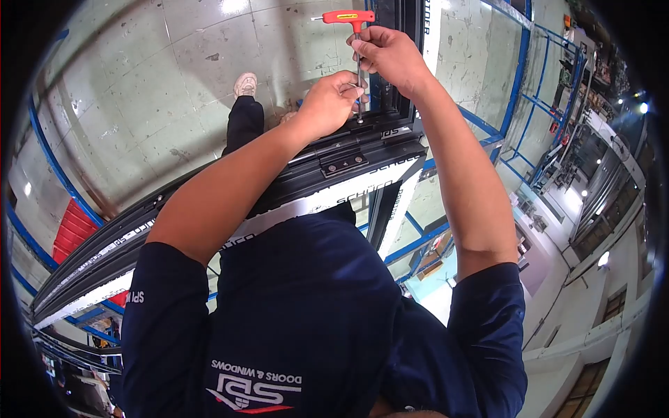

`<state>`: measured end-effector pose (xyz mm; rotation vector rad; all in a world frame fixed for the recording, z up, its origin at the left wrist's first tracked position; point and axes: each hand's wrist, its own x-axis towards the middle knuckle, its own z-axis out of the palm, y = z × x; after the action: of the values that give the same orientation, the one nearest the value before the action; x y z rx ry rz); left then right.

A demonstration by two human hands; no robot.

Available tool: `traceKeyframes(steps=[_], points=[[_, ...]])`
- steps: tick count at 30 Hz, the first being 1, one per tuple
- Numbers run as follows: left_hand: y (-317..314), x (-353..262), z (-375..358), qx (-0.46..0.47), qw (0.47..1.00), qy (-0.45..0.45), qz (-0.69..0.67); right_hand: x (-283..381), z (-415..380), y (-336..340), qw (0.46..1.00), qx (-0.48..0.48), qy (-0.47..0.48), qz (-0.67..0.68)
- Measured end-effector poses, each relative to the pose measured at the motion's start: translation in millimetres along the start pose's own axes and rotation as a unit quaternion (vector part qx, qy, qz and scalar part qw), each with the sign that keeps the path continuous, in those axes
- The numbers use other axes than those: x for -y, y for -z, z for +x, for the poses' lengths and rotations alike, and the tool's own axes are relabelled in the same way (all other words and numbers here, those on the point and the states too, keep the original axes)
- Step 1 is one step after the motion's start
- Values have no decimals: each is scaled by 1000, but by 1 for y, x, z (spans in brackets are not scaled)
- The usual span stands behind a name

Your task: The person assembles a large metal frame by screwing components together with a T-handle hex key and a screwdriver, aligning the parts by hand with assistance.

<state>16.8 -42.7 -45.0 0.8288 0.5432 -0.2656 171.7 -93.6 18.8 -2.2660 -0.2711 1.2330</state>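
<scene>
A T-handle hex key with a red grip (348, 17) stands with its shaft pointing down at the dark window or door frame (306, 171). My right hand (390, 59) is closed around the shaft just below the red grip. Lower on the same shaft, the fingers of my left hand (334, 101) pinch it near the tip. The tip meets a small bright screw head (360, 121) at the corner of the frame; whether it sits fully in the screw cannot be seen. A black hinge-like plate (343, 164) with two screws lies on the frame beside this corner.
Blue metal racks (519, 76) stand on the right, and a blue rail (52, 160) runs along the left. A red object (74, 230) rests by the left rail. My shoe (246, 84) is on the tiled floor (160, 83) beyond the frame.
</scene>
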Motion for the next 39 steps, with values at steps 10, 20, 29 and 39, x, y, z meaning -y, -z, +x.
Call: traceKeyframes(steps=[10,20,29,39], points=[[0,1,-1,22,1000,9,4,-3,-1,4,1000,-14,16,19],[2,0,-1,17,999,25,20,-5,2,5,999,2,12,33],[3,-5,-5,-48,998,-30,32,-8,0,5,999,-2,8,38],[17,-106,47,-124,980,-86,127,-5,3,-4,999,6,31,-38]])
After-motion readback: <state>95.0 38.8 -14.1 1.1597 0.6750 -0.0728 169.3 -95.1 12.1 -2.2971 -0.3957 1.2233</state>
